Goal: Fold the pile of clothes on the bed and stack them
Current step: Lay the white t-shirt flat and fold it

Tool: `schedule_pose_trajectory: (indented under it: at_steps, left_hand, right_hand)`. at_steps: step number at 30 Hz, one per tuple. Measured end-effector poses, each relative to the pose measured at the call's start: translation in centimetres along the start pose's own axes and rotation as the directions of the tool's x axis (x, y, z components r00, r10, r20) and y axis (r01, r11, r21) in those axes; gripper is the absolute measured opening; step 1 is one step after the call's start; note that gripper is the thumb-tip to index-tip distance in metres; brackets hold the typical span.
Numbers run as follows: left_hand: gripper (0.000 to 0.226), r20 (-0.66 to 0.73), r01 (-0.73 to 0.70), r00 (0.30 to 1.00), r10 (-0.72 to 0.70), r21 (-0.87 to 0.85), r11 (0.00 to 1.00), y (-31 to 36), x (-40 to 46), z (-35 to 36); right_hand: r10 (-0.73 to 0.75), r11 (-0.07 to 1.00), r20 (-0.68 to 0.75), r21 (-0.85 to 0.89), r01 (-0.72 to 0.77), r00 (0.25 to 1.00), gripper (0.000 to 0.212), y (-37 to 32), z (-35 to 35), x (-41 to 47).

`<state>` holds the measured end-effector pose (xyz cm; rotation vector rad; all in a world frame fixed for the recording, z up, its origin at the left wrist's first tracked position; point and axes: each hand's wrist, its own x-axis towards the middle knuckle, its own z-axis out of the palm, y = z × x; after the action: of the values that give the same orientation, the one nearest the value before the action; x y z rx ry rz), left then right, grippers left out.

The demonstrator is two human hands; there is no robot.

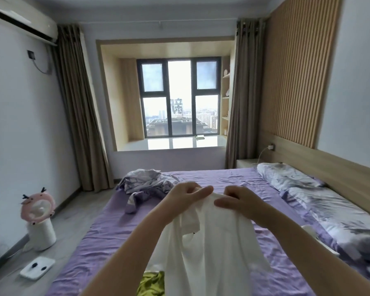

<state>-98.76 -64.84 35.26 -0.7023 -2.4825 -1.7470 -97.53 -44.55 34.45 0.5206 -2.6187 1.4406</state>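
A white garment (212,242) hangs in the air over the purple bed (107,238), held up by its top edge. My left hand (185,197) pinches that edge on the left and my right hand (239,201) pinches it just to the right, the two hands close together. Below the white cloth a yellow-green garment (151,284) lies on the sheet at the near edge. A crumpled purple-and-white patterned heap (145,186) lies at the far left of the bed.
Patterned pillows (286,176) and a bunched duvet (340,223) run along the right side by the wooden headboard. On the floor at the left stand a pink-topped white appliance (40,218) and a white scale (37,267). A window bay lies beyond the bed.
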Motion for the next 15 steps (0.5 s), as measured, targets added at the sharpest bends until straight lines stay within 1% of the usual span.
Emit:
schedule_pose_trajectory:
  at_steps: [3,6,7,9,10,12,13,15]
  left_hand:
    - [0.046,-0.017,0.018,1.0,-0.018,0.038,0.999,0.9,1.4,2.8]
    - [0.041,0.017,0.052,0.998,-0.053,0.043,0.998,1.6,2.7,5.2]
    - [0.038,0.041,0.049,0.998,-0.051,0.043,0.998,1.9,3.1,6.0]
    - [0.026,0.072,0.031,0.997,-0.033,0.023,0.999,2.4,3.8,7.4]
    - [0.019,0.08,0.028,0.996,-0.028,0.008,1.0,2.7,4.2,8.1]
    - [0.009,0.088,0.032,0.996,-0.032,0.002,0.999,3.0,4.8,9.4]
    - [0.007,0.079,0.037,0.996,-0.038,0.013,0.999,3.1,5.2,10.0]
    - [0.012,0.027,0.064,0.997,-0.066,0.046,0.997,3.0,6.0,10.8]
  right_hand:
    - [0.01,1.0,-0.01,0.02,-0.009,1.0,0.034,1.6,-3.0,-0.8]
    - [0.025,0.999,0.035,0.029,-0.026,0.999,0.025,3.0,-5.9,-1.7]
    - [0.031,0.998,0.056,0.061,-0.035,0.998,0.024,3.3,-6.8,-1.9]
    - [0.036,0.99,0.087,0.136,-0.048,0.996,0.028,4.0,-8.4,-2.4]
    - [0.031,0.988,0.091,0.145,-0.044,0.995,0.03,4.4,-9.1,-2.5]
    - [0.022,0.994,0.078,0.108,-0.03,0.997,0.024,5.5,-10.5,-2.4]
    - [0.022,0.996,0.066,0.087,-0.028,0.998,0.02,6.0,-11.2,-2.3]
    - [0.025,0.997,0.019,0.072,-0.027,0.999,0.016,7.4,-12.5,-2.1]
